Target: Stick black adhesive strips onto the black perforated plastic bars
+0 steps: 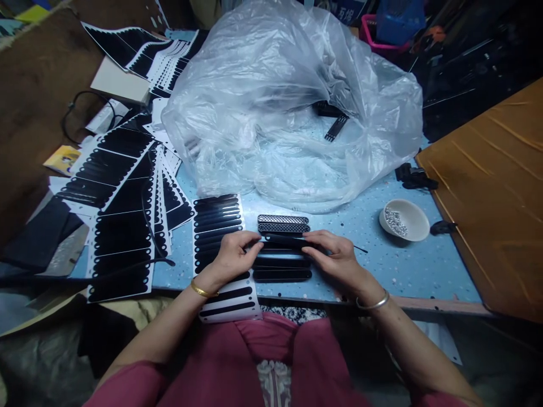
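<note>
A slim, flat black strip (285, 242) is held just above the pale-blue speckled desk (445, 271), near the middle of its front edge. Its left end is pinched between the thumb and fingers of the left hand (240, 251), its right end likewise by the right hand (333, 251); both hands are nearly closed. For good work, the strip is probably best kept straight, gripped lightly at the ends, and lined up before being pressed. Toward the front edge, black round-ended strips (282, 276) are laid in a row; on the far side, silvery lattice-patterned strips (283, 220) are set. To the left, a white sheet of black strip-shaped pieces (217, 217) is laid, overhanging the front edge. A white bowl of small silvery pieces (418, 222) is placed toward the right edge.
</note>
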### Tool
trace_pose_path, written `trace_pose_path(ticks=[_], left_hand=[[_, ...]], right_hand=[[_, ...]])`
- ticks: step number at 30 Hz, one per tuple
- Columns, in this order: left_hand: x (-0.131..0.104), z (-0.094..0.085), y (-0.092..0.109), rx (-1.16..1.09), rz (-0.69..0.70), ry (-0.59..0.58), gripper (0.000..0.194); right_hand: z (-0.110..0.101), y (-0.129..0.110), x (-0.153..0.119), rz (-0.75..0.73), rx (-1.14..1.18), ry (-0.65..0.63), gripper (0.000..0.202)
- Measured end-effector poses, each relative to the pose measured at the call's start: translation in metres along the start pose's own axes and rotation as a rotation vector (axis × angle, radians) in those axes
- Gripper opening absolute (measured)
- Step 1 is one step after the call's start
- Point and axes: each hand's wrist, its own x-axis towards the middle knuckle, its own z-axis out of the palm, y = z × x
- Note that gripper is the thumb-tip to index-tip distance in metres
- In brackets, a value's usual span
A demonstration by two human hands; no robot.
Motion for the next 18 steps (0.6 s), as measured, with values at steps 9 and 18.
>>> trace_pose_path(ticks=[9,18], left_hand=[[0.007,0.002,-0.008,-0.017,-0.054,0.001,0.013],[0.022,0.009,-0.025,0.052,-0.027,0.059,0.019]], right_hand=[[-0.01,0.003,0.006,-0.027,-0.116,0.004,0.008],[-0.002,0.021,0.022,-0.107,-0.153,-0.045,0.01]])
